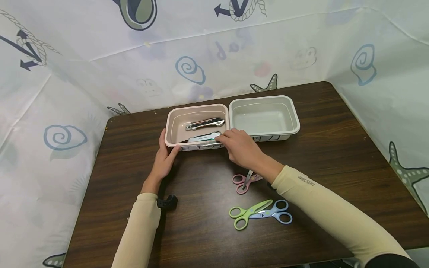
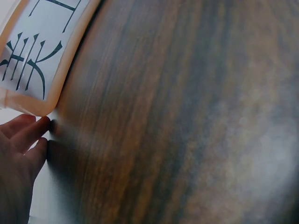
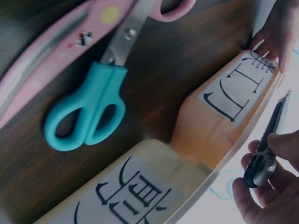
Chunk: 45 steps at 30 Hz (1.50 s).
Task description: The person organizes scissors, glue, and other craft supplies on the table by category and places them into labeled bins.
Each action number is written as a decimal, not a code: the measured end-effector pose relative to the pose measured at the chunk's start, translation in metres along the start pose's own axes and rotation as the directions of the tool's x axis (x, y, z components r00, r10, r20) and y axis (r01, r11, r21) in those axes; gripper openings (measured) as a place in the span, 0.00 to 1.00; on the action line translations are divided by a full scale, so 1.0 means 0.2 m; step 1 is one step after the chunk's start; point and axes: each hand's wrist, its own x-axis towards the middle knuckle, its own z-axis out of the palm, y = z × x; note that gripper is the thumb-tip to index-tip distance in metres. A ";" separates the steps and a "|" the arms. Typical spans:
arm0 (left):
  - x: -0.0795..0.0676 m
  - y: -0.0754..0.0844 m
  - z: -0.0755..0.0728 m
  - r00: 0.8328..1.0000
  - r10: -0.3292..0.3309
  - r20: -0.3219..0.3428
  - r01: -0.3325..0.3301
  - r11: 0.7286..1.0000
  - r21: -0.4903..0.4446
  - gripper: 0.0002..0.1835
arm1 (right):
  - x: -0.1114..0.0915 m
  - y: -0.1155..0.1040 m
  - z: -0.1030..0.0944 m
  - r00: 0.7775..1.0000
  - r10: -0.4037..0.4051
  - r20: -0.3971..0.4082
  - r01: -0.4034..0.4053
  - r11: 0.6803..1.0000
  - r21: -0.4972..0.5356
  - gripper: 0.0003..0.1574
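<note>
Between its thumb and fingers, my right hand (image 1: 242,149) holds a utility knife (image 3: 265,151) with a dark and pale handle, over the front rim of the pink box (image 1: 171,128). Another utility knife (image 1: 205,123) lies inside that box. My left hand (image 1: 162,162) grips the box's front left corner, thumb on the front wall and fingers along the left end. In the left wrist view its fingertips (image 2: 43,122) meet the corner beside a label (image 2: 32,60) with black characters.
A pale grey box (image 1: 264,115) stands right of the pink one. Pink scissors (image 1: 239,179) and teal-handled scissors (image 3: 88,105) lie crossed under my right forearm. Nearer the front are green scissors (image 1: 248,213) and blue scissors (image 1: 276,213) on the dark wooden table (image 1: 197,238).
</note>
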 end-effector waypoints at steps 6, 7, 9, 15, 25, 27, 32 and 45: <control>0.00 0.00 0.00 1.000 0.009 -0.001 -0.009 1.000 0.000 0.43 | 0.08 -0.01 0.04 1.000 0.011 0.007 -0.011 1.000 -0.001 0.23; 0.00 0.00 0.00 1.000 0.011 -0.001 -0.011 1.000 -0.001 0.43 | 0.09 -0.01 0.04 1.000 0.012 0.005 -0.012 1.000 0.001 0.24; 0.00 0.00 0.00 1.000 0.014 -0.003 -0.014 1.000 -0.006 0.43 | 0.11 -0.01 0.05 1.000 0.022 0.007 -0.022 1.000 0.005 0.24; 0.00 0.00 0.00 1.000 0.017 -0.014 -0.017 1.000 -0.001 0.43 | 0.17 -0.02 0.06 0.994 0.066 0.085 -0.068 0.998 0.016 0.26; 0.00 0.01 0.00 1.000 0.002 -0.008 -0.002 1.000 0.000 0.44 | 0.24 -0.01 0.10 0.987 0.015 0.162 -0.022 0.999 0.038 0.28; 0.00 0.01 0.00 1.000 0.003 -0.007 -0.003 1.000 -0.001 0.44 | 0.24 -0.01 0.11 0.982 0.008 0.190 -0.018 0.999 0.051 0.29; 0.00 0.00 0.00 1.000 0.003 -0.005 -0.003 1.000 -0.009 0.43 | 0.25 0.01 0.12 0.977 -0.030 0.212 0.008 0.994 0.106 0.30; 0.01 0.00 0.01 1.000 -0.007 -0.006 0.007 1.000 0.005 0.44 | 0.23 0.05 0.15 0.972 -0.049 0.231 0.010 0.986 0.165 0.29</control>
